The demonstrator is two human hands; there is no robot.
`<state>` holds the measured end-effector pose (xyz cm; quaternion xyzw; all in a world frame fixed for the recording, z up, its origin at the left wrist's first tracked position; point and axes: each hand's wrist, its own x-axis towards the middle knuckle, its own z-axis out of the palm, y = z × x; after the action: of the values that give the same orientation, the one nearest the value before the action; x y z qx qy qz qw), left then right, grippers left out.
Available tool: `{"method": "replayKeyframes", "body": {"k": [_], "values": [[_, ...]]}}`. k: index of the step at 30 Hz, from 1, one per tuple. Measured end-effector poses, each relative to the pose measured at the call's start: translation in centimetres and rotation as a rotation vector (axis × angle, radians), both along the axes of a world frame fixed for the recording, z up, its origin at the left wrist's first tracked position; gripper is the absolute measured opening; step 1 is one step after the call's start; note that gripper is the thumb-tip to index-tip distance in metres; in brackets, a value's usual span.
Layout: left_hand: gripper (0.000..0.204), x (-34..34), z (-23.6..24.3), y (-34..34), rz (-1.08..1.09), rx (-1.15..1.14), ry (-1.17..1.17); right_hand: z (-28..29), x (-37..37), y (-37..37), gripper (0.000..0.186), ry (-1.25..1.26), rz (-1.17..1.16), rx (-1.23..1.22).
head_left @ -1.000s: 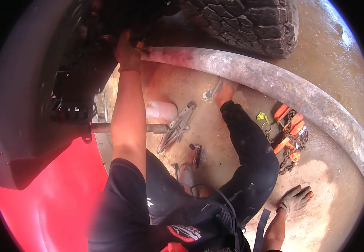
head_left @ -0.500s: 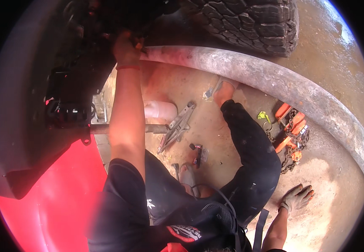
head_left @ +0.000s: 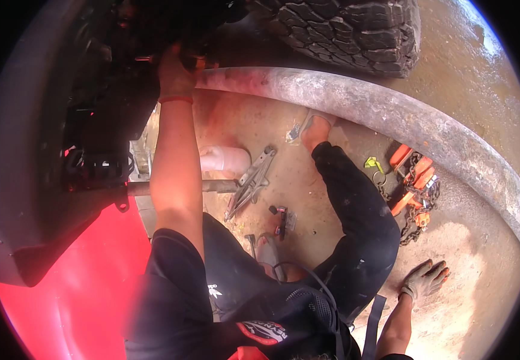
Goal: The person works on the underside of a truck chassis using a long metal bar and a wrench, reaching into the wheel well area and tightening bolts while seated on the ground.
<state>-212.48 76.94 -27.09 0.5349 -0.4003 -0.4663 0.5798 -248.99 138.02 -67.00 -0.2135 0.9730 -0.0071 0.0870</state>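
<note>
My left arm stretches forward into the dark underside of a vehicle (head_left: pixel 26 180). There my left hand (head_left: pixel 176 75) appears closed around a dark part, beside a thin rod (head_left: pixel 144 59); shadow hides most of its fingers and what they hold. My right hand (head_left: pixel 426 281), in a grey work glove with orange-stained fingertips, lies flat on the concrete floor with its fingers spread. Closest to it is an orange chain hoist (head_left: pixel 416 186) with its chain heaped about it.
A large knobbly tyre (head_left: pixel 356 36) stands at the far side, behind a long pale curved pipe (head_left: pixel 356 99). A scissor jack (head_left: pixel 252 183), a pinkish-white container (head_left: pixel 227 159) and a small dark-and-red tool (head_left: pixel 281 222) lie around my legs. A yellow-green tag (head_left: pixel 372 162) is near the hoist.
My left hand has shifted slightly left under the vehicle, and the thin rod beside it now shows. The right hand stays on the floor. The whole view has moved a little.
</note>
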Motion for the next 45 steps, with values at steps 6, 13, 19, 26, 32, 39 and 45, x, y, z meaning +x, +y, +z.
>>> {"method": "replayKeyframes", "body": {"k": [6,13,19,26,32,39,45], "values": [[0.008,5.1,-7.3,2.9,-0.182,-0.483,-1.035,0.6,0.2,-0.4,0.061,-0.004,-0.012,-0.01],[0.017,3.6,-6.1,6.9,0.025,0.104,-0.161,0.0,0.2,-0.3,0.062,0.002,0.033,-0.019],[0.017,5.1,-2.2,2.2,-0.134,0.026,-0.27,-0.8,-0.1,0.5,0.063,0.055,0.02,0.023],[0.01,0.9,-0.9,2.0,0.118,-0.164,-0.448,1.3,0.5,-0.8,0.062,0.0,-0.011,-0.028],[0.028,2.9,-0.8,0.8,0.224,-0.362,-1.003,-0.2,-0.1,0.2,0.061,0.026,0.04,-0.014],[0.024,0.9,-0.6,0.0,0.259,-0.286,-0.384,-0.6,-0.3,0.9,0.062,0.037,-0.004,0.051],[0.022,-0.9,0.8,2.0,0.356,-0.083,-0.522,-0.1,0.0,0.1,0.06,0.03,0.043,-0.01]]}}
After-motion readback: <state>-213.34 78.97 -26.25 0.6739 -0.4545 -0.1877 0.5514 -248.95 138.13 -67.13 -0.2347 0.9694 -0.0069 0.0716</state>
